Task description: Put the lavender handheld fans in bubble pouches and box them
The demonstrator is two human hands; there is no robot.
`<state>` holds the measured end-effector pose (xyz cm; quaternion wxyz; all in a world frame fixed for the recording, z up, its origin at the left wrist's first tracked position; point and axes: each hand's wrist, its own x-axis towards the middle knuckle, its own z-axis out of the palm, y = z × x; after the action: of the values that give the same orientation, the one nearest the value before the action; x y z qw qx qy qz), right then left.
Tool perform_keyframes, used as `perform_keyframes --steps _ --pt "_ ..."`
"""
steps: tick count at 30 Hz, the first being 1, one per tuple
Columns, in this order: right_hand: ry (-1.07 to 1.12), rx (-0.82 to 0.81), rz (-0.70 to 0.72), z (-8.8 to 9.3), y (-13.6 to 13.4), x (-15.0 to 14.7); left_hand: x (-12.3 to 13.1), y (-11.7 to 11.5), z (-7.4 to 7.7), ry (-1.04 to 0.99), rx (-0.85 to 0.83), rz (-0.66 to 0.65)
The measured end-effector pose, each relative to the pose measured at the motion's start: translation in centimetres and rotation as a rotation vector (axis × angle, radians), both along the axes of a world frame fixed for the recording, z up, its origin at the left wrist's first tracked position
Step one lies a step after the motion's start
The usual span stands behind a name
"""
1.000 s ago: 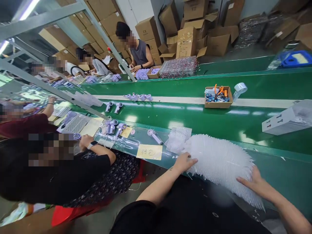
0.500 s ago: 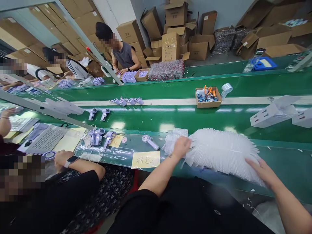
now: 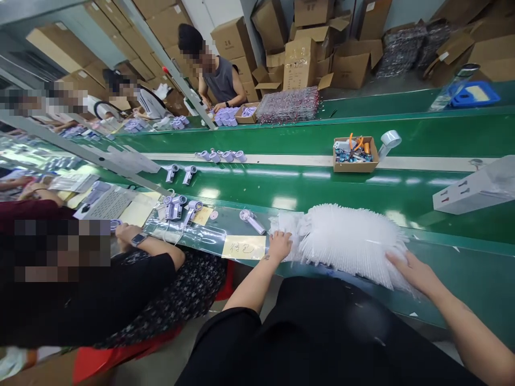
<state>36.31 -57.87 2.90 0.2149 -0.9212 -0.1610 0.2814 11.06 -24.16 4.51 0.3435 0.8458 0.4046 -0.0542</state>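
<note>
A large fanned stack of white translucent bubble-wrap bags (image 3: 350,241) lies on the bench before me. My left hand (image 3: 280,245) rests with its fingers spread on a smaller pile of the same bags (image 3: 295,222) at the stack's left end. Against the right end lies my right hand (image 3: 408,271), fingers stretched out and touching the bags' edges. To the left of my left hand is a handheld fan (image 3: 251,221), above a yellow paper sign (image 3: 243,247) with handwriting.
A green conveyor (image 3: 249,187) runs beyond the bench, carrying a small box of tools (image 3: 354,161) and several purple fans (image 3: 227,156). White cartons (image 3: 477,187) stand at the right. A co-worker's hand (image 3: 127,236) is at the left, with several people farther off.
My left hand has moved left and down from the gap beside the main stack onto the smaller pile. My right hand stays at the right end. The view has shifted.
</note>
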Motion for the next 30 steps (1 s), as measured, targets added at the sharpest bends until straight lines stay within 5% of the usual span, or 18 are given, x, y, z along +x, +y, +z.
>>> perform_keyframes --steps 6,13,17,20,23,26,30 --pt "0.064 -0.062 0.063 0.6 0.5 0.3 0.0 1.0 1.8 -0.105 -0.157 0.189" --pt "-0.155 -0.088 -0.061 3.3 1.3 0.7 -0.1 -1.9 -0.4 -0.078 -0.492 0.157" --pt "-0.556 0.068 0.240 5.4 5.3 -1.3 -0.6 -2.8 -0.6 -0.092 -0.613 0.175" --pt "-0.483 0.280 0.633 6.2 10.9 -3.9 -0.8 -3.0 -0.2 -0.114 -0.673 0.212" --pt "-0.387 0.263 0.924 5.9 16.5 -6.4 -1.0 -2.6 0.4 -0.183 -0.661 0.281" --pt "-0.397 0.193 0.945 5.1 19.8 -7.7 -1.1 -1.7 1.1 -0.301 -0.648 0.355" --pt "-0.413 0.090 0.897 4.2 20.9 -7.6 -0.5 -1.2 2.0 -0.517 -0.668 0.487"
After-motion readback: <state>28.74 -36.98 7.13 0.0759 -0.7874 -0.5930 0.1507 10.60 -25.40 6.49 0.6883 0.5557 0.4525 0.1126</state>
